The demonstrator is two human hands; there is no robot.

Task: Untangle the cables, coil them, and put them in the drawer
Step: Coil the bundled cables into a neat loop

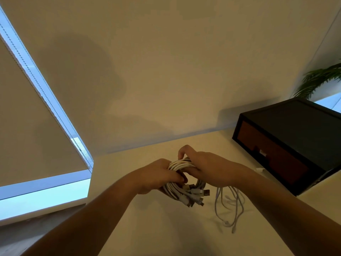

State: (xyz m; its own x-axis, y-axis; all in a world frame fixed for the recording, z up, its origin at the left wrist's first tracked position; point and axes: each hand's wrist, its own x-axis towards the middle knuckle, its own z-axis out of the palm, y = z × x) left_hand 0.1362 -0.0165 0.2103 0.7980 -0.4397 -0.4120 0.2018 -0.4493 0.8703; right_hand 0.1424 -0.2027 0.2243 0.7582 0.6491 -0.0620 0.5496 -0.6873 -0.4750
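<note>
Left hand (pixel 158 175), right hand (pixel 210 166): fingers curled tight round white cable coil (pixel 180 164), held over the table (pixel 147 230).
Keep loops even, tuck plug ends (pixel 198 192) in; loose cable (pixel 229 206) beside uncoiled, drawer (pixel 273 154) looks closed.

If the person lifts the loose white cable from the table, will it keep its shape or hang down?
Likely it hangs down: the loose cable lies in slack, uneven loops on the table, so it looks floppy. It seems thin, so probably light. Its free ends may drag behind.
</note>
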